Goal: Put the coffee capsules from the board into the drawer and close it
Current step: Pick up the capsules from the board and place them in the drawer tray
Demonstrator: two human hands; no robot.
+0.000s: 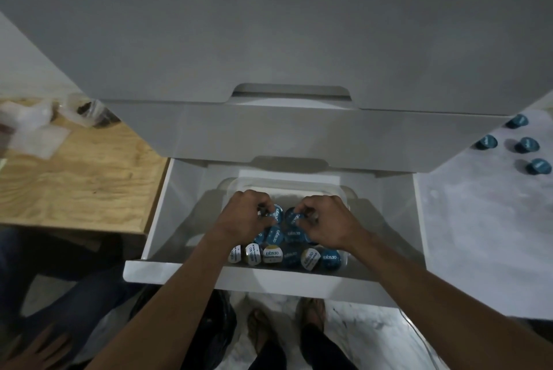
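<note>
- Capsules lie in rows in a clear tray inside the open drawer; the nearest row sits just behind the drawer front, lids facing up and toward the camera.
- Behind that row, the left hand is curled shut around a blue capsule, and the right hand pinches another blue capsule between its fingertips; both hover low over the pile.
- Risk here: the pile looks crowded, so a capsule let go on top could roll off the tray onto the drawer floor, or sit too high and catch the drawer above when this one shuts.
- Both forearms cross the drawer front, so pushing it closed before the hands are clear would trap them.
- Farther off to the right, four blue capsules remain on the pale board; closing now would leave the job unfinished.
- Reaching for them means passing the cabinet corner, where a knock could scatter them.
</note>
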